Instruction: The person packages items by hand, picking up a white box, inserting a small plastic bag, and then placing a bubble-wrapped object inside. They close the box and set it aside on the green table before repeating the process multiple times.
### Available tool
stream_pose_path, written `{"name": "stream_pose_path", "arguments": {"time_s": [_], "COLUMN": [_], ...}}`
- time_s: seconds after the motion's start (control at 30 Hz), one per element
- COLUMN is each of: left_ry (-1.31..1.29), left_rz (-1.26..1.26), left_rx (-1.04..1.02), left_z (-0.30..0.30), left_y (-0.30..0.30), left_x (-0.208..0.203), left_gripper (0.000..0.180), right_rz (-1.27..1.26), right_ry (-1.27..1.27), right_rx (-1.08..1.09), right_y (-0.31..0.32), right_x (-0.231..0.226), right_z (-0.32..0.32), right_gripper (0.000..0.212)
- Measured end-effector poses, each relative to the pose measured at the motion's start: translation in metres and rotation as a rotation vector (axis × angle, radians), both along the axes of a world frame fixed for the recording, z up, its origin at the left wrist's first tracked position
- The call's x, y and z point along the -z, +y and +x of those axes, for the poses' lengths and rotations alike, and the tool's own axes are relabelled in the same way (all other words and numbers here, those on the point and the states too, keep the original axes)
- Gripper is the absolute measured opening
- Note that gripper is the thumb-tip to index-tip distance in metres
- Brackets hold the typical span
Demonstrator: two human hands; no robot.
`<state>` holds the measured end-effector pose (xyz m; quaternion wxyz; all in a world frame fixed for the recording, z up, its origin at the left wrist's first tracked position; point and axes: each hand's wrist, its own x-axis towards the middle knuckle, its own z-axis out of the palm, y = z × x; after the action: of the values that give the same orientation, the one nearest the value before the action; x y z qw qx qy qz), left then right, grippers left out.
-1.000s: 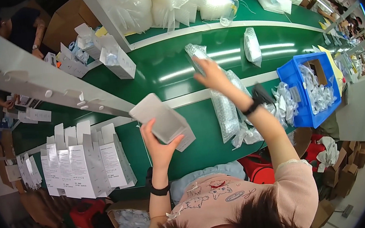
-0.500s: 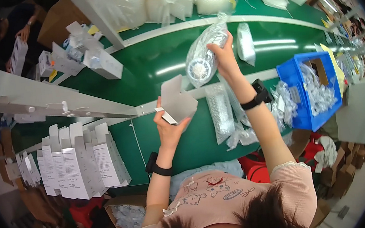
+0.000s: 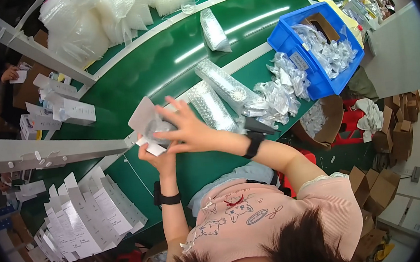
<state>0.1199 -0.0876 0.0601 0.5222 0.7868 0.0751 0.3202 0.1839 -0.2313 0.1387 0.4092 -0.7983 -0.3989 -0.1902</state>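
Note:
My left hand (image 3: 158, 157) grips a white carton (image 3: 143, 116) from below, its top flap standing up. Inside its mouth sits a clear-wrapped item (image 3: 162, 128), mostly hidden by the carton and my fingers. My right hand (image 3: 185, 128) is over the opening with fingers spread, the thumb side against the wrapped item. To the right of my hands, bubble-wrapped packages (image 3: 211, 105) lie on the green table, one with a round white end.
A blue bin (image 3: 289, 35) of small clear bags stands at the right, with more bags (image 3: 282, 90) beside it. White cartons (image 3: 88, 215) stand at the left near a metal post (image 3: 53, 150). Another bubble-wrapped package (image 3: 215, 30) lies on the far green surface.
The wrapped item in my right hand has come left and down into the carton. The right fingers have spread off it. The view has turned, shifting the surroundings.

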Motion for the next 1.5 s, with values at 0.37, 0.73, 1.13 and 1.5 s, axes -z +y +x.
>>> {"name": "stream_pose_path", "arguments": {"time_s": [0.37,0.73,1.13,1.5], "left_ry": [0.030,0.299,0.423,0.324], "left_rz": [-0.030,0.293,-0.015,-0.077], "left_rx": [0.104,-0.003,-0.103,-0.103], "left_z": [-0.022,-0.022,-0.006,-0.010], "left_y": [0.001,0.005,0.016,0.020], "left_x": [0.010,-0.068,-0.081,-0.068], "left_gripper": [0.092,0.034,0.018,0.017], "right_rz": [-1.057,0.239,-0.074,-0.299], "right_ry": [0.148,0.648,-0.022,-0.197], "right_rx": [1.034,0.561,-0.453,-0.584], "right_y": [-0.271,-0.188,-0.008,0.005], "right_x": [0.120,0.035,-0.019,0.000], "right_z": [0.116,0.095,0.008,0.011], "right_gripper": [0.012,0.007,0.023,0.018]}}
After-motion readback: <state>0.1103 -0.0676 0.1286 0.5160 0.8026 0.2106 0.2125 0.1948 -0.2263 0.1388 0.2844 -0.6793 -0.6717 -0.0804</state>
